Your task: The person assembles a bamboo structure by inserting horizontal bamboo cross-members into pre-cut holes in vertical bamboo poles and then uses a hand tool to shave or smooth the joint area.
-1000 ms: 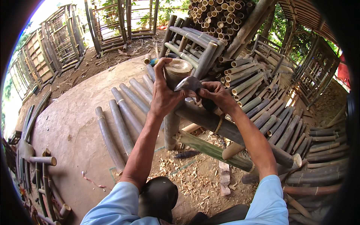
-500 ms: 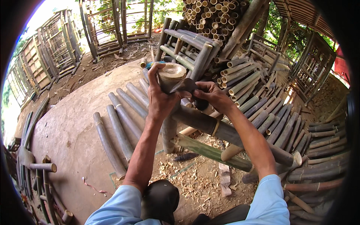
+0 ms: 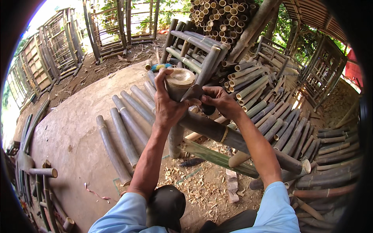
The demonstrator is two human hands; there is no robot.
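Observation:
Ahead of me an upright bamboo post (image 3: 180,79) shows its pale, hollowed top end. My left hand (image 3: 168,99) is wrapped around the post's left side just under the rim, its thumb stretched to the right toward the blade. My right hand (image 3: 222,101) grips a short knife (image 3: 193,93) with a broad dark blade, which lies against the post's right side below the rim. Fingers cover much of the knife's handle. From behind the hands a thick dark bamboo pole (image 3: 241,140) slants down to the right, with a green split pole (image 3: 217,157) beneath it.
Cut bamboo lengths (image 3: 123,136) lie in a row on the left floor. More bamboo pieces (image 3: 287,128) are heaped at right. A bamboo frame (image 3: 194,52) stands beyond the post. Pale shavings (image 3: 210,190) and a dark object (image 3: 192,162) lie on the ground below.
The knife blade has turned and dropped slightly along the post, its tip no longer pointing out to the left. Both hands stay at the post, with the right fingers shifted a little.

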